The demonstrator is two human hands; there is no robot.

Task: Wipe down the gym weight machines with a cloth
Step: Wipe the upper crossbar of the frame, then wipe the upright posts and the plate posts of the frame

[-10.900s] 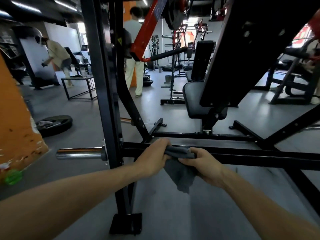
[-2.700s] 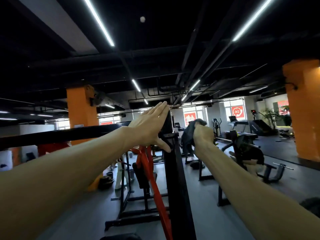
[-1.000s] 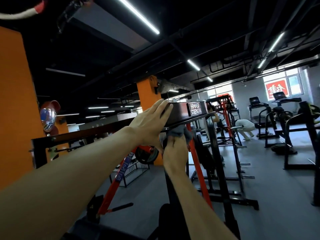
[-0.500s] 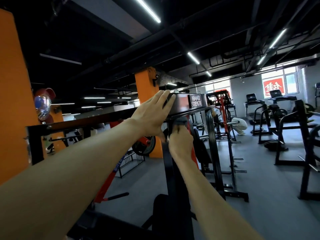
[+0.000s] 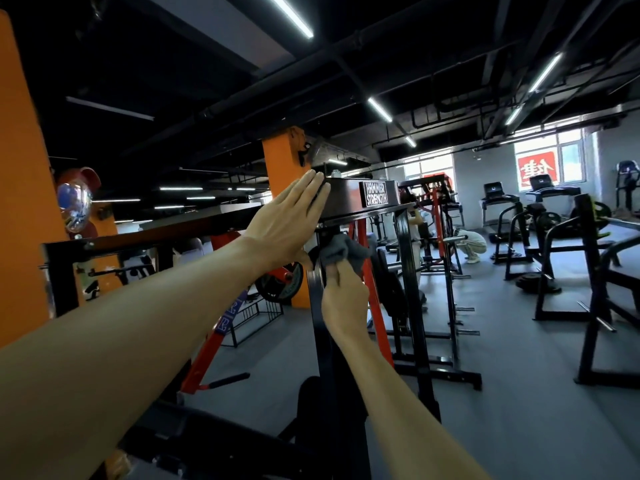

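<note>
1. The left arm is reaching up and forward, nearly straight, forearm bare.
2. The left hand [image 5: 284, 226] is lying flat, fingers straight and together, thumb hanging below the palm.
3. The right arm is stretching up from lower right, forearm bare.
4. The right hand [image 5: 344, 299] is sitting lower than the left, fingers curled and gripping, back of the hand facing the camera.

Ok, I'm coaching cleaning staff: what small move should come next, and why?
Probably draw the right hand down the black upright: it grips the grey cloth just under the top crossbeam, where the left hand lies flat, and bare post shows below.
</note>
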